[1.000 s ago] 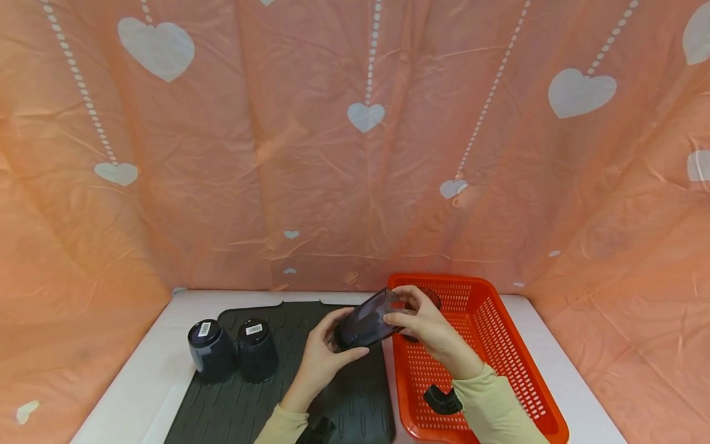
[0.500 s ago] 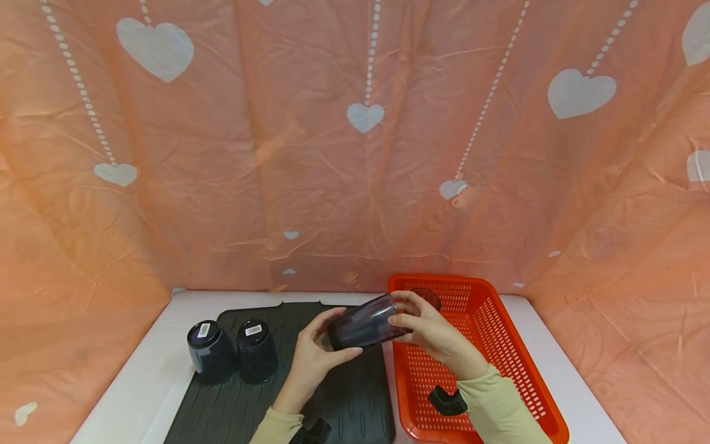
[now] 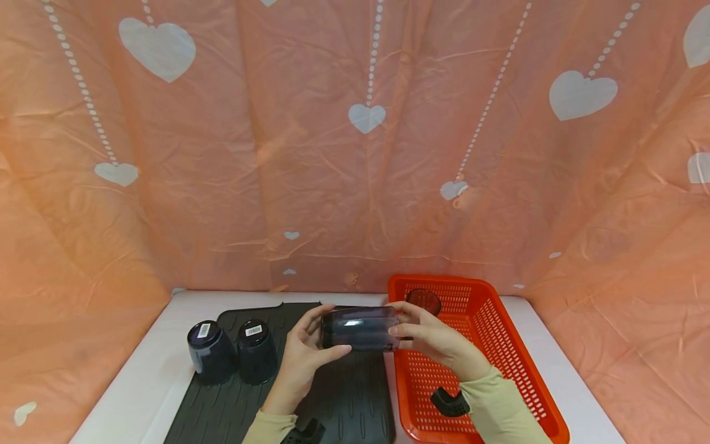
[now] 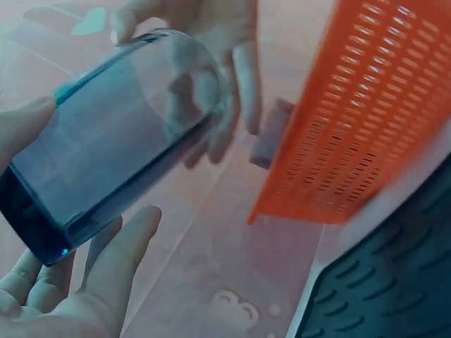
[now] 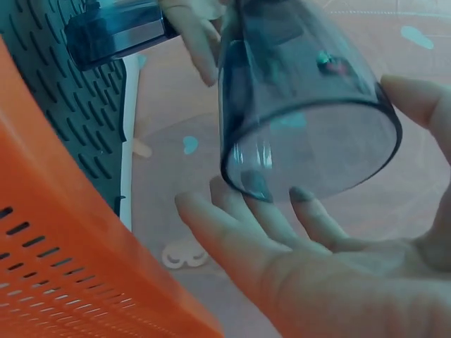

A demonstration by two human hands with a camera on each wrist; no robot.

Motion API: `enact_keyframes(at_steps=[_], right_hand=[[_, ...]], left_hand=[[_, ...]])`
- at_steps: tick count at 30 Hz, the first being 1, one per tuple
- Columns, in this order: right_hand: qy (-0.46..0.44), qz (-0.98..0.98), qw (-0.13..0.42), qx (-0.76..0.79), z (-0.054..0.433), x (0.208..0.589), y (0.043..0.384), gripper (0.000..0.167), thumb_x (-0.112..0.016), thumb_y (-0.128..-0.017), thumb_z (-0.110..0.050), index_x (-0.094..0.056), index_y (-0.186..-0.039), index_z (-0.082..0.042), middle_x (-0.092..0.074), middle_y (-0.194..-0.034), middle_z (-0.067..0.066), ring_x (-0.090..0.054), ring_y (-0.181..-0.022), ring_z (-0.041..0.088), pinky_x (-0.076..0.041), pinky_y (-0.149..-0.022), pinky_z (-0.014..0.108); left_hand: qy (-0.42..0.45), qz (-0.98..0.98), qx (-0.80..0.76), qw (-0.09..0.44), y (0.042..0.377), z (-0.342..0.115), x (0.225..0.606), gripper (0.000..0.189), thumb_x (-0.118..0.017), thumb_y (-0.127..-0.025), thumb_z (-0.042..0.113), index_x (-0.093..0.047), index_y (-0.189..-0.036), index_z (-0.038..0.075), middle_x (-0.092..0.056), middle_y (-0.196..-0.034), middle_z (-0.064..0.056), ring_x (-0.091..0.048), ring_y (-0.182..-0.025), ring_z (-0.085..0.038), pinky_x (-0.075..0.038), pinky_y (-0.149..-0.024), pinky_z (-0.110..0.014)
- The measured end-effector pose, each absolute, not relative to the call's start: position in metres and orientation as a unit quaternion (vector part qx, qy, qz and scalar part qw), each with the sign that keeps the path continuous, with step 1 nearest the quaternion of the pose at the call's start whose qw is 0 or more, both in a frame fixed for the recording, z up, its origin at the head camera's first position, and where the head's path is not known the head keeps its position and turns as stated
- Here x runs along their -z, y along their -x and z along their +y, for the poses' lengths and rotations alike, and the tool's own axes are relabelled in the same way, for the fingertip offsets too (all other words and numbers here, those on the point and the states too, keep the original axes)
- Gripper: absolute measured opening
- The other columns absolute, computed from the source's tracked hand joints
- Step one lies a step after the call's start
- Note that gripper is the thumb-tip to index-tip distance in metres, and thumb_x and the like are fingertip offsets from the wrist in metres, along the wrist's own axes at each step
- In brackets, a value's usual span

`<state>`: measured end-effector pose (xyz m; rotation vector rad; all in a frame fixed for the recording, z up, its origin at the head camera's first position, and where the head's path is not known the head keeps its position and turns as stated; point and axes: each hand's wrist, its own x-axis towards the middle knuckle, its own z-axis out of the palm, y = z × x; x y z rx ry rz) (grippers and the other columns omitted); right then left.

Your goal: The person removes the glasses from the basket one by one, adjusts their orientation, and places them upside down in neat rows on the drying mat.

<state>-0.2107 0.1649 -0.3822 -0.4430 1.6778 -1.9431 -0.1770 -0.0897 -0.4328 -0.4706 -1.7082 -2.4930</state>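
Observation:
A tinted drinking glass [image 3: 360, 328] lies level in the air between both hands, over the dark mat and near the basket's left rim. My left hand [image 3: 302, 354] grips its dark base end, thumb in front. At the mouth, my right hand [image 3: 438, 339] holds the rim with thumb and fingers. In the left wrist view the clear wall of the glass [image 4: 116, 141] shows the right hand through it. The right wrist view looks into the open mouth of the glass [image 5: 310, 151], with fingertips right at its rim.
Two dark glasses, one [image 3: 212, 357] left of the other [image 3: 257, 354], stand upside down on the left of the ridged mat [image 3: 355, 401]. On the right is an orange perforated basket [image 3: 518, 345] with a round glass [image 3: 424, 301] at its back. An orange heart-patterned sheet [image 3: 310, 154] hangs behind.
The glass has turned from tilted, mouth end higher, to level. My left hand has shifted left with the base, and my right hand has come slightly lower and right.

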Motion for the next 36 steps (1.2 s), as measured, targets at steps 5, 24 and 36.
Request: enact_keyframes(at_steps=[5,24,36], right_hand=[[0.183,0.625,0.283,0.705,0.165,0.384,0.21,0.053,-0.066,-0.09,-0.011,-0.041,-0.135,0.001,-0.06,-0.107,0.008,-0.06,-0.091,0.02,-0.051,-0.087,0.036],[0.217,0.648,0.232,0.692,0.194,0.379,0.209,0.044,-0.046,-0.101,-0.009,-0.036,-0.14,0.007,-0.04,-0.142,0.023,-0.037,-0.132,0.039,-0.031,-0.108,0.05],[0.247,0.645,0.156,0.706,0.225,0.376,0.213,0.039,-0.038,-0.102,-0.003,-0.033,-0.137,0.015,-0.042,-0.139,0.027,-0.048,-0.125,0.028,-0.038,-0.105,0.041]], left_hand=[[0.159,-0.537,0.826,0.054,0.175,-0.09,0.429,0.074,-0.077,-0.068,-0.015,-0.047,-0.134,0.0,-0.047,-0.133,-0.022,-0.048,-0.125,-0.024,-0.05,-0.092,-0.035],[0.148,-0.57,0.806,0.055,0.168,-0.114,0.435,0.072,-0.075,-0.07,-0.015,-0.045,-0.135,-0.004,-0.059,-0.127,-0.009,-0.058,-0.11,-0.023,-0.054,-0.084,-0.034],[0.061,-0.66,0.741,0.106,0.17,-0.143,0.439,0.072,-0.083,-0.068,-0.005,-0.053,-0.133,0.009,-0.058,-0.125,-0.009,-0.061,-0.107,-0.018,-0.056,-0.078,-0.034]])
